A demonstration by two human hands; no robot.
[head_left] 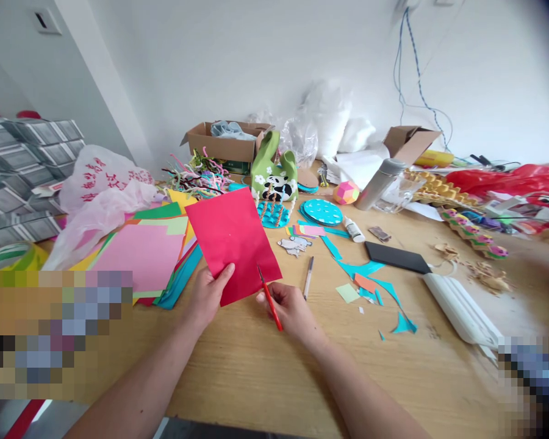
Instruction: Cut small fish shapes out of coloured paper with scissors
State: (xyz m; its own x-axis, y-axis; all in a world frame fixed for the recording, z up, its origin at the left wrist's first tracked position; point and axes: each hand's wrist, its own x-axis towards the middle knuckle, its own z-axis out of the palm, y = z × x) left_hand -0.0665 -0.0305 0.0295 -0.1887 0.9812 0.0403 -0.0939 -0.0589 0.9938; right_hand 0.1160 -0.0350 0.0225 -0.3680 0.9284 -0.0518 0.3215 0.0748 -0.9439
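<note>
A sheet of red paper (231, 238) is held up in front of me. My left hand (210, 291) pinches its lower left edge, thumb on top and fingers behind. In my right hand (290, 308) are red-handled scissors (271, 302), their blades pointing up and lying over the paper's lower right part. Whether the blades are cutting into the sheet I cannot tell. Left of the red sheet lies a stack of coloured paper (139, 256), pink on top. A pen (308, 277) rests on the table just beyond my right hand.
Blue paper scraps (361, 268) lie to the right, near a white glue bottle (354, 230) and a black flat box (397, 256). A green panda bag (274, 174), blue discs (322, 211) and a grey thermos (381, 184) stand farther back. A white power strip (460, 308) lies at right.
</note>
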